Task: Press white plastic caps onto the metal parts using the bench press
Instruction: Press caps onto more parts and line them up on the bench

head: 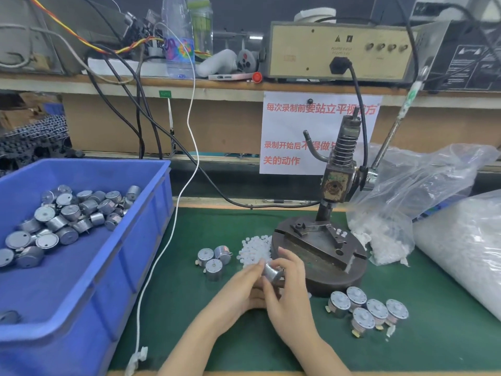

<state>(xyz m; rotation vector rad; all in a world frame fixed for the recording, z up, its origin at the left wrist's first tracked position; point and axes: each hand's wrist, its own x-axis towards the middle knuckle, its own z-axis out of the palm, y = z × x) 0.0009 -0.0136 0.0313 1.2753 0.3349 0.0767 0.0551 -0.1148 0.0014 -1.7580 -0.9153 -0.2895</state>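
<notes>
Both hands meet over the green mat just in front of the bench press (325,248). My left hand (244,289) and my right hand (287,289) together hold one small silver metal part (272,271), fingertips pinching its round body. A heap of small white plastic caps (254,249) lies right behind my hands, against the press base. Three metal parts (213,259) lie to the left of the heap. Several more metal parts (371,308) lie in a cluster to the right, in front of the press base. The press ram hangs raised above the fixture.
A blue bin (89,267) with many metal parts (62,218) stands at the left. Clear bags of white caps (401,213) lie at the right. A white cord (162,240) runs down the mat's left side. The press lever (390,137) rises at the right.
</notes>
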